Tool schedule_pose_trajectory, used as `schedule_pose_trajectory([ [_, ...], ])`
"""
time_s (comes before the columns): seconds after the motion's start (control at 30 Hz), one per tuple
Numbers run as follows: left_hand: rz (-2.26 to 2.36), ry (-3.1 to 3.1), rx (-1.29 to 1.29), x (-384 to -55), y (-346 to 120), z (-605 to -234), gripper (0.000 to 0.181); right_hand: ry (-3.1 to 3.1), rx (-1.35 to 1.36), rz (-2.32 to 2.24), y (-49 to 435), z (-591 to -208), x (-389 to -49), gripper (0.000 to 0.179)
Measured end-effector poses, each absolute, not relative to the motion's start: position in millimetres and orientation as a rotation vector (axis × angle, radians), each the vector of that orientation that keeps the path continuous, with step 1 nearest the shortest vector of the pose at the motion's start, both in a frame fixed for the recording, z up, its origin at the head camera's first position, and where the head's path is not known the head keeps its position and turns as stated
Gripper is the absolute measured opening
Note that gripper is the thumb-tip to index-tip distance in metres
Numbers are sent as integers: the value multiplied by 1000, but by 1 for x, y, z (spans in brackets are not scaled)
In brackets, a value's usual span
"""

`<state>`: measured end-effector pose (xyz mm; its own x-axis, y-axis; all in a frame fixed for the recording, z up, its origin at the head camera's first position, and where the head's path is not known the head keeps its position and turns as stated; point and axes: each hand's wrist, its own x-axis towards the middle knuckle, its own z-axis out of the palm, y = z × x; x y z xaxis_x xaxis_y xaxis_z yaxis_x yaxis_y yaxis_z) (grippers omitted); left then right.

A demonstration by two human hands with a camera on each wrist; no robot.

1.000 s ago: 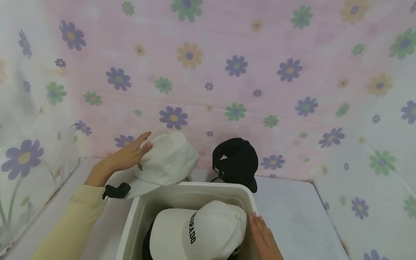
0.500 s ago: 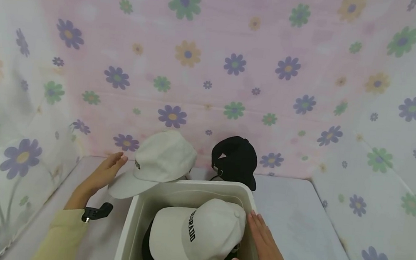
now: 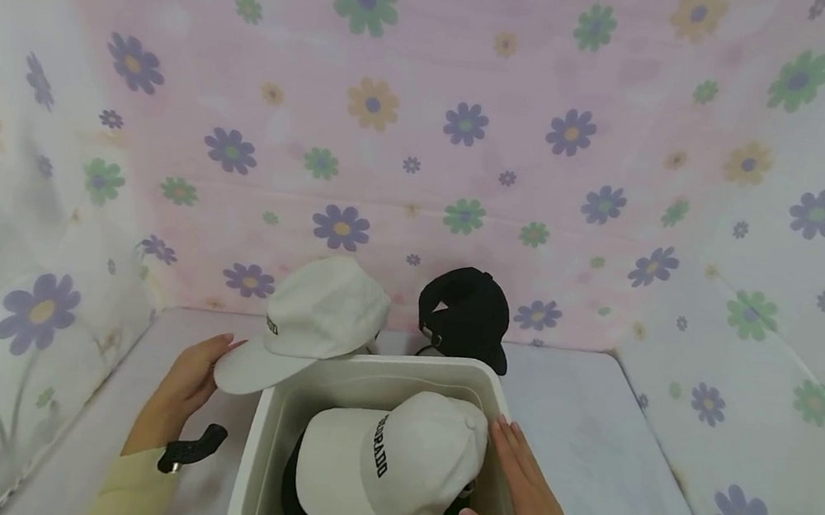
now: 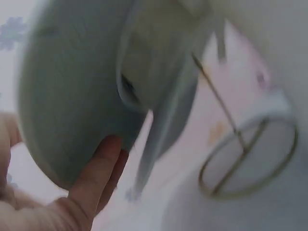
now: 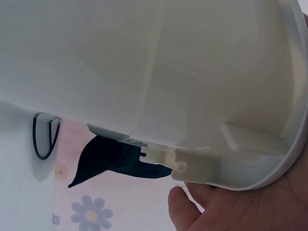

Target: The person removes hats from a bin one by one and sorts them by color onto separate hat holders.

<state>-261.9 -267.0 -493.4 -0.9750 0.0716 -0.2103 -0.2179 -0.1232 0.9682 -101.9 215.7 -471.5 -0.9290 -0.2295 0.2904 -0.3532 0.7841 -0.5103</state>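
Note:
A white cap with dark lettering sits at the back left, its brim over the bin's corner. My left hand pinches the left edge of that brim. In the left wrist view, fingers lie along the brim's underside. My right hand rests on the right rim of the white bin, fingers straight, thumb at the near corner. Inside the bin lies another white cap with lettering, over something dark. A black cap stands behind the bin.
Below the held cap, the left wrist view shows a thin metal stand with a ring base. Another ring base, dark, shows in the right wrist view. Flowered cloth walls in the white table at the back and sides.
My left hand has come away from the white cap's crown, moved down and left, and taken the brim's edge. The right hand stays on the bin.

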Motion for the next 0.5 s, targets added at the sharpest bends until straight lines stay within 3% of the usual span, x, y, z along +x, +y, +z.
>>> schedule_pose_trajectory([
  [0.1,2427,1572,-218,-253,-267,-493,65,-2767,446,849,215,-472,-102,96],
  [0.23,2612,1198,-137,-238,-263,-494,28,-2816,419,836,215,-470,-102,97],
  [0.4,2648,1215,77,-227,-252,-499,22,-2956,517,721,220,-452,-103,99],
  [0.5,2626,1367,65,-226,-246,-498,18,-3051,673,655,222,-426,-103,98],
])
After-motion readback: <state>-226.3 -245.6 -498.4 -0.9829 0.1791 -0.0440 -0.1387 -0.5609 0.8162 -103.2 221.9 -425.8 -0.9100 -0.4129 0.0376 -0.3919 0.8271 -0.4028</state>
